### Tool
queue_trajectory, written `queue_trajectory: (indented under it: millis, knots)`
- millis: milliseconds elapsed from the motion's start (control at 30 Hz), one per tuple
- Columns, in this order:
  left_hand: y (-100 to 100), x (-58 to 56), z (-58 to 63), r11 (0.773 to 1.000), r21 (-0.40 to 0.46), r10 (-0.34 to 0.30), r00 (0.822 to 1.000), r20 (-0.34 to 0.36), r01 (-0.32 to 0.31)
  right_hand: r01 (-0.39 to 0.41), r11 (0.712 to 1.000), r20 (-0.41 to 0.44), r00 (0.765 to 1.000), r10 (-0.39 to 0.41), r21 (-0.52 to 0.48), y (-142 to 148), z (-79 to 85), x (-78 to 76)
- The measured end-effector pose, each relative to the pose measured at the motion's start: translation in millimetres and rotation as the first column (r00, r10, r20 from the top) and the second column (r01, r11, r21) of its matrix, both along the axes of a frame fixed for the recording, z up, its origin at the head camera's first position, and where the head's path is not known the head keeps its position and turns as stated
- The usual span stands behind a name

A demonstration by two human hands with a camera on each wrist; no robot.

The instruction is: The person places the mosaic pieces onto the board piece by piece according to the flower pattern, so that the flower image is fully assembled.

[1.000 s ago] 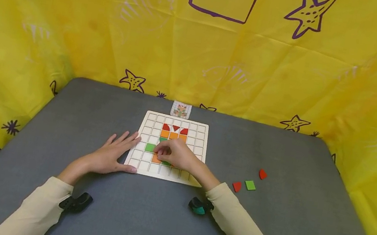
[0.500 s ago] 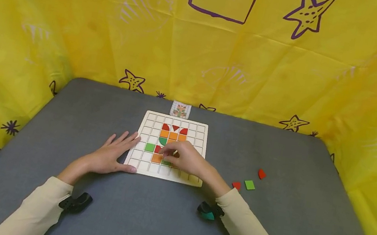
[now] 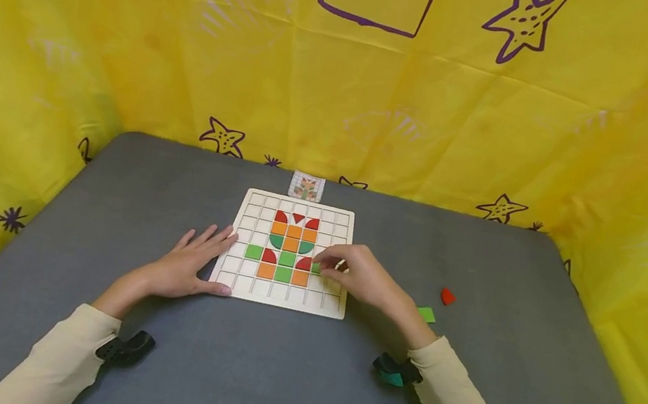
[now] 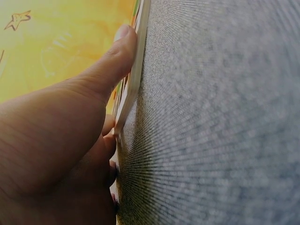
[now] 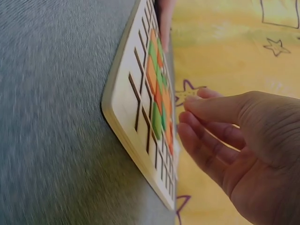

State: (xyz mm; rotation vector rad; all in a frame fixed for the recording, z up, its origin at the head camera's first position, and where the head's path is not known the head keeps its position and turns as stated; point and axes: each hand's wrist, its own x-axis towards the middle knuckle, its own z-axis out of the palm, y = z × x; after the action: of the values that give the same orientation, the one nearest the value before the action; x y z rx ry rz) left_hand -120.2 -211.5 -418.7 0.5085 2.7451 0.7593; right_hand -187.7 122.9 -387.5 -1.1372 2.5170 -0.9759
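Observation:
A pale wooden grid board (image 3: 326,304) lies on the grey table, with red, orange and green tiles forming a figure at its middle. My left hand (image 3: 184,269) lies spread at the board's left side, fingertips on its edge and thumb (image 4: 119,51) on the near left corner. Over the board's right side is my right hand (image 3: 366,277), thumb and fingers loosely bent, with no piece showing between them in the right wrist view. Its fingertips are close to a green tile (image 3: 316,268), which they partly cover, beside a red quarter-round tile (image 3: 303,264).
Behind the board stands a small pattern card (image 3: 306,187) with a similar figure. A loose red piece (image 3: 447,296) and a green square (image 3: 426,314), partly behind my right wrist, lie on the table to the right. Yellow cloth (image 3: 317,86) walls the back and sides.
My right hand has moved right from the middle of the board, uncovering the tiles there. Its forearm now hides one loose red piece. My left hand stays in place.

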Motion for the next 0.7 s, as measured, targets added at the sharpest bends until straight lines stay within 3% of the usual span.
queue_trajectory:
  millis: [267,700]
  knots:
    - [-0.9,0.7,0.3,1.0,0.003,-0.011,1.0,-0.007,0.011,0.047,0.999,-0.037,0.998,-0.046,0.006,25.9,4.2,0.9]
    - [-1.7,-0.4,-1.4,1.0,0.004,-0.012,1.0,-0.01,0.012,0.11,0.994,-0.05,0.993,-0.111,-0.02,89.6,-7.6,10.2]
